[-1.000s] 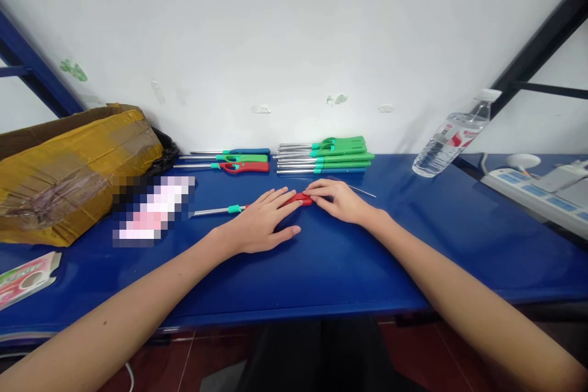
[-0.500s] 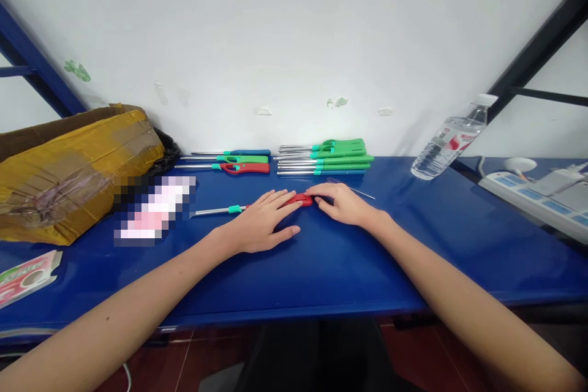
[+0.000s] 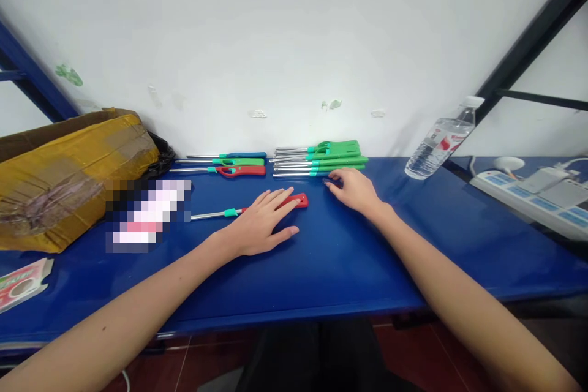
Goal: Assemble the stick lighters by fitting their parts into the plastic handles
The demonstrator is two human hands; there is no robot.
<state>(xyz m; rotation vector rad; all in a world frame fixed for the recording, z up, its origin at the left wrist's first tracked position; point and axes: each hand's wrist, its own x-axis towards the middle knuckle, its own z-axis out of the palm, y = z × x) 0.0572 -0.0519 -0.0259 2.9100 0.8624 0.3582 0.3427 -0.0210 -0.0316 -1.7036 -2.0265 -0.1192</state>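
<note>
1. As the left hand [image 3: 266, 223] lies over its middle, a red-handled lighter [image 3: 301, 200] rests on the blue table [image 3: 331, 275] in front of the person.
2. Its long axis runs nearly crosswise: silver nozzle to the left, red butt to the right and slightly farther from the person. The left hand's grip is spread, fingers laid along the handle rather than wrapped around it.
3. The right hand [image 3: 358, 193] sits apart from the lighter, beyond its butt end and a little deeper on the table; the left is the nearer, touching hand. The right grip is curled, thumb close to the fingertips; whether it pinches anything cannot be told.
4. Just beyond the right fingertips lies a stack of mostly green lighters [image 3: 342, 158], nozzles pointing left. Beside it, a row of three lighters [image 3: 248, 162] points likewise.
5. Farther out, a taped box [image 3: 78, 177] stands left; a bottle [image 3: 438, 144] leans right, near a power strip [image 3: 528, 196].
</note>
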